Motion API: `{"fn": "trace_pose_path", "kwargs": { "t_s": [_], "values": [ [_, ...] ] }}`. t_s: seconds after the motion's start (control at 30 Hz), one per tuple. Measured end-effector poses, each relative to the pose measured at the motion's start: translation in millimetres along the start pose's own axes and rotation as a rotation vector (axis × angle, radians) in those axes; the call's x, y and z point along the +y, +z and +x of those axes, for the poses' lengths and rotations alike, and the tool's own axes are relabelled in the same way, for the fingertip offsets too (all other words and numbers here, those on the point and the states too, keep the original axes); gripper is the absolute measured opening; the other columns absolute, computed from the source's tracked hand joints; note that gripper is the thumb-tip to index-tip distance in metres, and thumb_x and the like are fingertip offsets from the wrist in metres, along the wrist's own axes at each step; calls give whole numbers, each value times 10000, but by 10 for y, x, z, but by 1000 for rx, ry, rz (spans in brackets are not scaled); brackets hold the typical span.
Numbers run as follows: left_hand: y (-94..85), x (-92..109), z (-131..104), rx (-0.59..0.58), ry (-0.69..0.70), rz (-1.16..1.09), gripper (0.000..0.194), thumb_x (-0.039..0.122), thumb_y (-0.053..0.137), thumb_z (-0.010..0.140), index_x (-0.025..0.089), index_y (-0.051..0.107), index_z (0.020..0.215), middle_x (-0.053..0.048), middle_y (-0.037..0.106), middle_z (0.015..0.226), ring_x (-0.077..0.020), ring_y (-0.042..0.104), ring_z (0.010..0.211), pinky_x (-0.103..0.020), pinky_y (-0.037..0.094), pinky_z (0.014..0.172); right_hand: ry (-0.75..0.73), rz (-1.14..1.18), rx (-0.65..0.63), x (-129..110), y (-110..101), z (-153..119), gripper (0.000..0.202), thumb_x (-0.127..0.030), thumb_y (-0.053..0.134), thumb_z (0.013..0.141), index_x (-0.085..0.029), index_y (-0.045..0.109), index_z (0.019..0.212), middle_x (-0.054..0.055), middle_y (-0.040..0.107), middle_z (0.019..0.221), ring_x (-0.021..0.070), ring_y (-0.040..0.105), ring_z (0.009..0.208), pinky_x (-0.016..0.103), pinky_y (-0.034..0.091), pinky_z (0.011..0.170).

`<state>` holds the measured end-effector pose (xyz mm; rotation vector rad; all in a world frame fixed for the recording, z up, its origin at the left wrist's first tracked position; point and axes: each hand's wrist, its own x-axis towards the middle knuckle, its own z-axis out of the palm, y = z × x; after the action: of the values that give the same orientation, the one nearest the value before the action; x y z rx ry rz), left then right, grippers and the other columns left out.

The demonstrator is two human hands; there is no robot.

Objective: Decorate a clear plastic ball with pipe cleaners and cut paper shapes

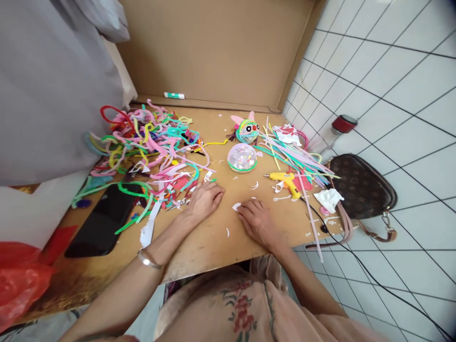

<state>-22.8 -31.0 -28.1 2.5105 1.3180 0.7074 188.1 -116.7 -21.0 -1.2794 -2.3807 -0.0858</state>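
Note:
My left hand [206, 200] rests on the wooden table with its fingers curled in; whatever they may hold is hidden. Beside its wrist lie metal scissors [178, 204], partly covered by scraps. My right hand [257, 219] lies palm down, fingers slightly bent and apart, its fingertips touching a small white paper piece [236, 206]. Beyond both hands sits a clear round bowl [242, 158] with a green rim and coloured bits. Behind it stands a decorated ball figure [247, 130] with pink ears, googly eyes and a red nose.
Tangled pipe cleaners [149, 137] and a black phone [103, 221] occupy the left. To the right are a yellow glue gun [285, 182] with a black cord, straight pipe cleaners [295, 154], a brown bag [359, 190] and a red-capped bottle [338, 130]. A glue stick [174, 95] lies behind.

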Motion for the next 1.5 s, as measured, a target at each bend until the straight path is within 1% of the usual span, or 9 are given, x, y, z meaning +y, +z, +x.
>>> {"fn": "trace_pose_path", "kwargs": {
  "t_s": [0.27, 0.43, 0.53, 0.67, 0.8, 0.9, 1.03, 1.33, 1.5],
  "values": [
    [-34, -24, 9, -32, 8, -7, 256, 259, 469, 912, 191, 715, 919, -62, 709, 863, -233, 649, 867, -377, 440, 793, 4, 22, -44, 3, -20, -8, 218, -208, 460, 969, -158, 634, 1091, 115, 667, 1095, 235, 551, 1022, 402, 424, 916],
    [-33, -40, 16, -28, 21, -40, 237, 253, 483, 910, 194, 712, 929, -59, 720, 910, -227, 655, 893, -383, 446, 815, 9, 21, -45, 16, -11, -8, 241, -207, 447, 975, -161, 627, 1128, 117, 680, 1102, 239, 560, 1021, 409, 430, 897],
    [-39, -28, 17, -17, 22, -67, 219, 237, 498, 903, 195, 712, 917, -54, 710, 867, -204, 651, 862, -363, 459, 817, -11, 13, -31, 16, -21, -7, 266, -190, 434, 975, -160, 606, 1176, 117, 684, 1098, 242, 557, 1027, 408, 431, 896],
    [-50, -23, 33, 49, 28, -140, 212, 236, 505, 905, 191, 712, 899, -51, 696, 829, -166, 640, 789, -323, 481, 793, -54, -42, -3, 49, 9, -18, 250, -146, 441, 957, -146, 611, 1141, 115, 679, 1089, 249, 557, 997, 395, 422, 866],
    [-64, -81, 52, 156, 4, -140, 241, 272, 488, 928, 173, 707, 914, -57, 675, 767, -170, 626, 759, -317, 481, 765, -117, -96, 25, 123, 109, -32, 295, -107, 425, 926, -142, 594, 1165, 128, 671, 1063, 270, 548, 990, 409, 407, 857],
    [-75, -128, 49, 192, -2, -139, 238, 262, 485, 934, 170, 704, 925, -63, 685, 796, -163, 628, 771, -309, 476, 786, -171, -146, 89, 157, 163, -36, 317, -76, 414, 898, -142, 586, 1156, 134, 672, 1032, 286, 547, 967, 412, 398, 826],
    [-74, -182, 60, 218, -9, -140, 255, 270, 468, 950, 172, 703, 935, -69, 689, 836, -154, 629, 796, -290, 471, 791, -205, -173, 101, 185, 193, -37, 369, -52, 398, 874, -172, 569, 1178, 127, 675, 1032, 291, 561, 956, 425, 398, 829],
    [-127, -191, 73, 332, -9, -44, 280, 273, 437, 971, 163, 692, 933, -65, 650, 753, -150, 612, 726, -282, 464, 731, -260, -192, 86, 403, 358, -122, 418, -117, 484, 834, -198, 552, 1239, 131, 685, 1059, 313, 594, 934, 443, 419, 783],
    [-152, -156, 66, 396, 24, -39, 272, 269, 444, 963, 159, 688, 920, -61, 638, 718, -153, 612, 708, -292, 471, 719, -260, -208, 86, 360, 339, -82, 417, -121, 484, 812, -206, 558, 1213, 123, 690, 1034, 311, 590, 912, 439, 416, 763]
  ]
}}
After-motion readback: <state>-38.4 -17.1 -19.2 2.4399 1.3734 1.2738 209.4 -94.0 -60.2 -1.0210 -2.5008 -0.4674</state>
